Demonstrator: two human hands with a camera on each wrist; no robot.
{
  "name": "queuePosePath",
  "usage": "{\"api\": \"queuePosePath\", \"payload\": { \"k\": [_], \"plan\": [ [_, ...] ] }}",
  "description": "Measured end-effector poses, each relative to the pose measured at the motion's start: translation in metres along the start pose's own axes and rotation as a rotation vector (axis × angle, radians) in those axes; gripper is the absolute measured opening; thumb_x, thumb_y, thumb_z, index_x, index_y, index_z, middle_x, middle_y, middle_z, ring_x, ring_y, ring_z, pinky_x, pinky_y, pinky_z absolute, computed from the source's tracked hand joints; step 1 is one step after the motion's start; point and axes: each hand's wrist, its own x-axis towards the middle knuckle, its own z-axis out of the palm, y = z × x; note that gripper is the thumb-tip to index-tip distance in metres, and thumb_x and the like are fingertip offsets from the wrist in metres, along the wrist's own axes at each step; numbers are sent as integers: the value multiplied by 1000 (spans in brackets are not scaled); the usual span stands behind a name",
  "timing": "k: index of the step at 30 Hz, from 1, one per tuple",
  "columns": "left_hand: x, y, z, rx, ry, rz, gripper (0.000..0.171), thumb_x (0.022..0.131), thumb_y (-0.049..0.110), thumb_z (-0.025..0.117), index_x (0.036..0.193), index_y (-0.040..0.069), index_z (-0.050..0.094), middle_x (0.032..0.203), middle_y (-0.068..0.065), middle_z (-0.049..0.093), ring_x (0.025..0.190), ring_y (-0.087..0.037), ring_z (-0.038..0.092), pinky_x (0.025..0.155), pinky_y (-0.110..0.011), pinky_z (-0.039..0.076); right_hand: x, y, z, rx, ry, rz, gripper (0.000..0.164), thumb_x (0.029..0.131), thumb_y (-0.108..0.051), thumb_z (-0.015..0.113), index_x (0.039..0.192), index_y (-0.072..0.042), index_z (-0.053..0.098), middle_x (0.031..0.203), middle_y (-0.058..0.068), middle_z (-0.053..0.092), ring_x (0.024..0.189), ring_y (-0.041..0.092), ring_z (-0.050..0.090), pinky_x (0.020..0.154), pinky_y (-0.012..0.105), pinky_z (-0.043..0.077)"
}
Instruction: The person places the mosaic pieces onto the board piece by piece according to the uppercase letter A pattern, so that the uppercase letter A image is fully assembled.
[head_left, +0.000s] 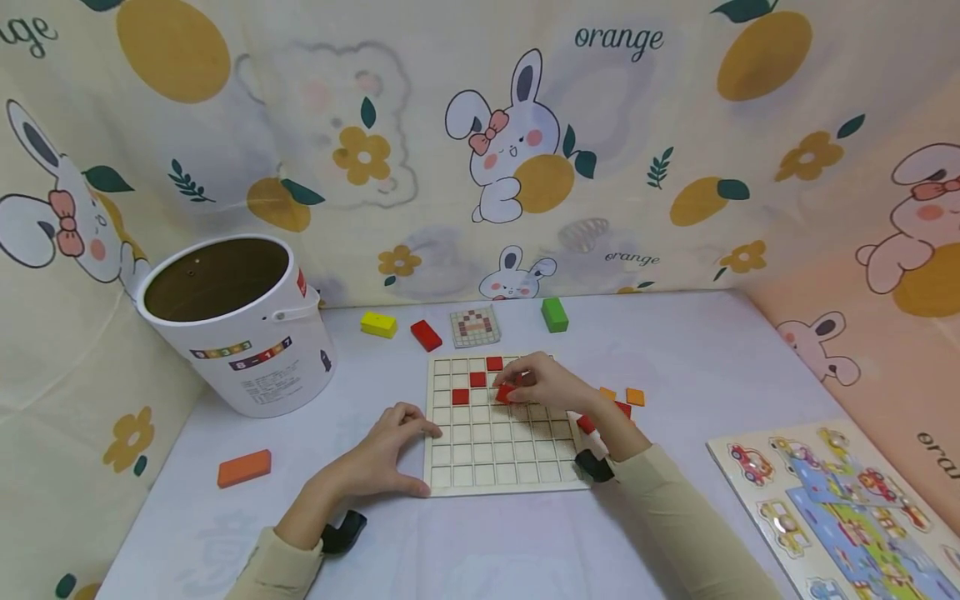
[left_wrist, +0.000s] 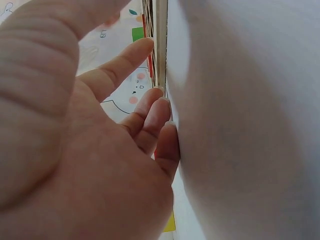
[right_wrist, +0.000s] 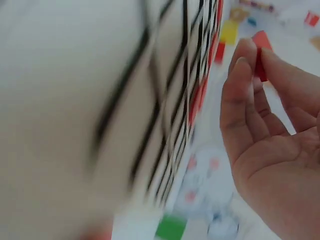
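Observation:
A pale square board with a raised grid [head_left: 480, 454] lies on the table. Three red tiles [head_left: 461, 397] sit in its cells, stepping diagonally up toward the far edge. Over the board's upper part, my right hand [head_left: 551, 383] pinches another red tile [right_wrist: 261, 65] between thumb and fingertips. My left hand [head_left: 382, 450] touches the board's left edge, thumb and fingers spread; in the left wrist view its fingertips [left_wrist: 160, 107] rest against that edge. Loose red and orange tiles [head_left: 635, 397] lie right of the board, partly hidden by the right forearm.
A white bucket [head_left: 292, 375] stands at the back left. Behind the board are a yellow block [head_left: 378, 325], a red block [head_left: 426, 336], a small pattern card [head_left: 475, 327] and a green block [head_left: 555, 315]. An orange block [head_left: 244, 469] lies left, a picture puzzle [head_left: 847, 508] right.

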Motion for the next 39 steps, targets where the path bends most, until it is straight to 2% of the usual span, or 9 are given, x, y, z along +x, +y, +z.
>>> {"api": "queuePosePath", "payload": {
  "k": [4, 9, 14, 22, 27, 31, 33, 36, 39],
  "plan": [
    [1, 0, 0, 3, 0, 3, 69, 68, 41, 92, 127, 22, 61, 127, 0, 40, 123, -23, 34, 107, -51, 35, 20, -8, 23, -14, -35, -3, 19, 87, 8, 69, 105, 2, 71, 90, 7, 64, 82, 17, 55, 73, 25, 50],
    [0, 1, -1, -3, 1, -3, 71, 67, 40, 92, 128, 21, 61, 129, -1, 40, 124, -23, 34, 108, -52, 34, 35, -18, 40, -33, -18, 24, 14, 83, 11, 69, 92, 0, 68, 77, 3, 58, 73, 14, 53, 66, 24, 48],
    [-1, 1, -3, -2, 0, 8, 72, 66, 39, 93, 128, 20, 60, 129, -1, 40, 124, -23, 34, 109, -53, 33, 41, -26, 48, -67, -24, 54, 15, 84, 10, 70, 94, 0, 70, 75, 3, 59, 69, 13, 53, 63, 24, 48],
    [-2, 2, -5, -2, 0, 20, 72, 67, 39, 92, 128, 18, 60, 127, -1, 40, 123, -23, 34, 109, -53, 32, 42, -32, 54, -107, -8, 76, 15, 85, 8, 71, 95, -2, 72, 75, 2, 59, 72, 14, 53, 63, 24, 46],
    [-2, 1, -3, -10, -6, 25, 72, 68, 41, 91, 129, 18, 60, 127, 0, 40, 123, -23, 34, 108, -53, 32, 37, -34, 52, -160, 30, 87, 16, 86, 3, 72, 102, -2, 71, 81, 1, 62, 75, 15, 55, 66, 25, 48],
    [-2, -1, -3, -4, -2, 25, 73, 68, 43, 91, 129, 19, 60, 128, 0, 40, 123, -23, 34, 108, -54, 33, 24, -39, 51, -300, 23, 79, 16, 90, -8, 73, 106, -5, 72, 89, 0, 62, 80, 15, 56, 70, 29, 50],
    [-2, -1, -3, 0, -2, 29, 72, 68, 43, 91, 129, 19, 60, 128, 0, 40, 123, -23, 34, 108, -54, 33, 14, -44, 53, -398, -6, 56, 24, 91, -16, 73, 113, -6, 71, 100, 4, 61, 89, 19, 57, 75, 34, 51],
    [-2, -1, -3, -5, -6, 32, 72, 69, 42, 91, 129, 19, 60, 130, -1, 40, 125, -24, 34, 108, -53, 33, -5, -50, 56, -532, -73, 34, 44, 91, -30, 74, 128, -9, 64, 127, 11, 56, 115, 27, 52, 93, 46, 49],
    [-1, 0, -1, -14, -6, 25, 71, 69, 40, 91, 129, 20, 60, 131, -1, 39, 126, -23, 34, 109, -53, 33, -22, -50, 50, -500, -100, 42, 52, 90, -30, 75, 135, -9, 60, 139, 13, 51, 128, 32, 47, 102, 55, 42]
  ]
}}
